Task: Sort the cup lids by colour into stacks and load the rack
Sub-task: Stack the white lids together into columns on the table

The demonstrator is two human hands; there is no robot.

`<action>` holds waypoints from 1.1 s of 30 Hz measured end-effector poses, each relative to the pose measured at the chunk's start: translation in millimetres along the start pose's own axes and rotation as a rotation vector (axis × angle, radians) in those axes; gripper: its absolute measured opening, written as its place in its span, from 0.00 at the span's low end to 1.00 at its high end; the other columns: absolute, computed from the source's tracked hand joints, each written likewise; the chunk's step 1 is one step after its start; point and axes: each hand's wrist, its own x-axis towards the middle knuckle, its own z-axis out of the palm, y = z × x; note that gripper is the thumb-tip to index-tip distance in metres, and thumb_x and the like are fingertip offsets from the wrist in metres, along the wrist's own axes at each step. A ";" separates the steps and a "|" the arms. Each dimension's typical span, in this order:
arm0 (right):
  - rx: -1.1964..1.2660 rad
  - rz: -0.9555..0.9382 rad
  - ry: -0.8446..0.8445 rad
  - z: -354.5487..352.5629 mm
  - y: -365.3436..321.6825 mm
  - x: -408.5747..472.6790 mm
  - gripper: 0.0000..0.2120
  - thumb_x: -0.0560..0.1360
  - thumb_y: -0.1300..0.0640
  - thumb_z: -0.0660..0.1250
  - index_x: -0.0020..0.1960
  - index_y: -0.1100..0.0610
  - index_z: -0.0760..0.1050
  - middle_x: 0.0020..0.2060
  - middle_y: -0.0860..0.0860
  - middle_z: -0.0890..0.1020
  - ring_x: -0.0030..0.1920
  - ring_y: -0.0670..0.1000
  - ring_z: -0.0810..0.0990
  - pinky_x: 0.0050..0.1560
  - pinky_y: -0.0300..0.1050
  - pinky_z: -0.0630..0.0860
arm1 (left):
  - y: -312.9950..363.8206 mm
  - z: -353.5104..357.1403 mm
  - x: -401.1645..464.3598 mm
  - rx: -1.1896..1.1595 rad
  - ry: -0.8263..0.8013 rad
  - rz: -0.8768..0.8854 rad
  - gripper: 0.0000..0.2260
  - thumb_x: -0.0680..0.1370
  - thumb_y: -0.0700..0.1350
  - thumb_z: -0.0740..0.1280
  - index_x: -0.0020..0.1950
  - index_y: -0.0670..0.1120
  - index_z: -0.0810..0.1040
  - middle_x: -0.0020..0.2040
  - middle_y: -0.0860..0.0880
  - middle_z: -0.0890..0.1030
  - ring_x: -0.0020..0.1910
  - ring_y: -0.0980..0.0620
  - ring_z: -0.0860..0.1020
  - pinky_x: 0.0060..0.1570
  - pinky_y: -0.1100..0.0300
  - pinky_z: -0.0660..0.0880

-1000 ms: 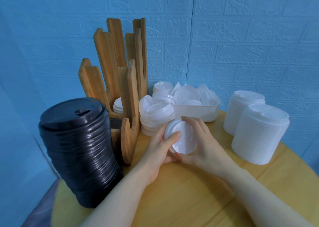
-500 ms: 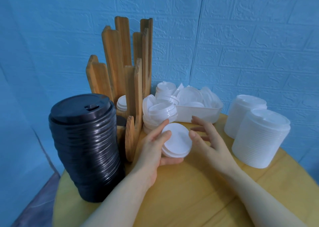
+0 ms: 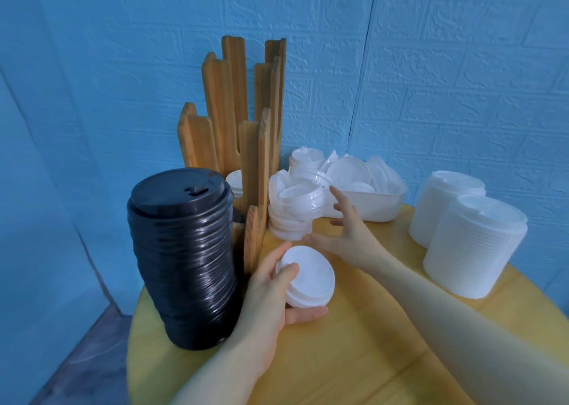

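My left hand [image 3: 271, 294] grips a small stack of white lids [image 3: 308, 278] just above the round wooden table [image 3: 354, 358]. My right hand [image 3: 348, 232] is spread open, fingers reaching toward a loose pile of white and clear lids [image 3: 292, 210] beside the wooden rack [image 3: 246, 146]. A tall stack of black lids [image 3: 184, 257] stands at the left. Two tall stacks of white lids [image 3: 474, 244] stand at the right. A few white lids [image 3: 235, 178] sit low inside the rack.
A white tub [image 3: 381, 207] full of jumbled white lids sits behind my right hand against the blue wall [image 3: 431, 66]. The table's left edge drops to a grey floor [image 3: 89, 361].
My right hand let go of the white lids and moved forward toward the loose pile. My left hand kept the lids and drew them nearer to me.
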 end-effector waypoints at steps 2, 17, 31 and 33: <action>-0.029 0.003 -0.004 8.2 -4.8 11.0 0.57 0.64 0.48 0.81 0.78 0.48 0.45 0.70 0.54 0.60 0.70 0.53 0.64 0.70 0.50 0.65 | 1.3 0.9 -1.1 -0.010 0.019 -0.007 0.14 0.82 0.38 0.63 0.62 0.52 0.80 0.62 0.47 0.74 0.49 0.40 0.82 0.38 0.45 0.83; 0.089 -0.011 0.171 36.5 -2.8 34.5 0.47 0.61 0.53 0.83 0.71 0.51 0.59 0.62 0.52 0.71 0.61 0.53 0.74 0.62 0.49 0.74 | 5.6 1.7 -2.8 -0.003 0.014 -0.027 0.14 0.81 0.37 0.63 0.54 0.54 0.82 0.63 0.46 0.72 0.54 0.36 0.80 0.35 0.48 0.82; 0.073 -0.067 0.064 27.9 -7.5 34.1 0.51 0.64 0.57 0.81 0.76 0.54 0.53 0.65 0.48 0.64 0.64 0.45 0.63 0.62 0.39 0.63 | 4.2 1.4 -0.1 -0.010 0.024 -0.048 0.13 0.81 0.37 0.63 0.57 0.53 0.81 0.64 0.44 0.72 0.53 0.35 0.80 0.35 0.48 0.82; 0.068 -0.078 0.087 28.6 -6.7 34.7 0.49 0.64 0.57 0.81 0.75 0.55 0.55 0.63 0.48 0.66 0.63 0.47 0.66 0.60 0.39 0.66 | 3.7 1.5 -0.1 -0.012 0.027 -0.043 0.13 0.82 0.37 0.63 0.59 0.53 0.81 0.63 0.45 0.72 0.55 0.35 0.79 0.34 0.48 0.82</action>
